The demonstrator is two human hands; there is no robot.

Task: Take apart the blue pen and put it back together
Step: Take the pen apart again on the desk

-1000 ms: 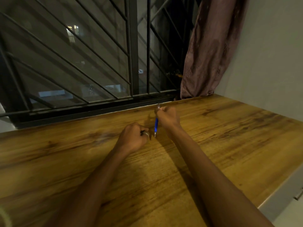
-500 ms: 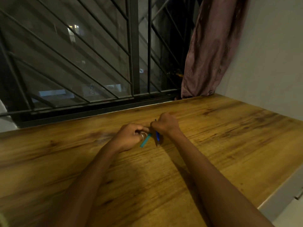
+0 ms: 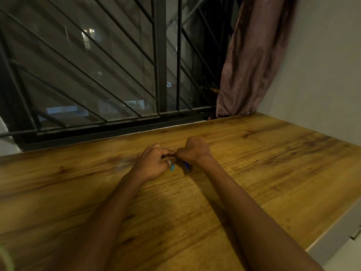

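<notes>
Both my hands meet over the middle of the wooden table (image 3: 254,173). My left hand (image 3: 152,163) is closed around a light-blue pen part (image 3: 172,168), whose end pokes out below a ringed finger. My right hand (image 3: 195,150) is closed on the dark-blue pen barrel (image 3: 187,165), which points down toward the table under the fist. The fingertips of the two hands touch each other. Most of both pen pieces is hidden inside the fists.
A barred window (image 3: 160,55) runs along the table's far edge. A pinkish curtain (image 3: 252,61) hangs at the far right corner beside a plain wall (image 3: 322,65). The table's right front edge (image 3: 332,233) drops off to a white cabinet.
The hands, apart one second ago, have come together. The blue barrel, held upright in the right hand, is now tucked low under the fist, and less of the light-blue piece shows under the left.
</notes>
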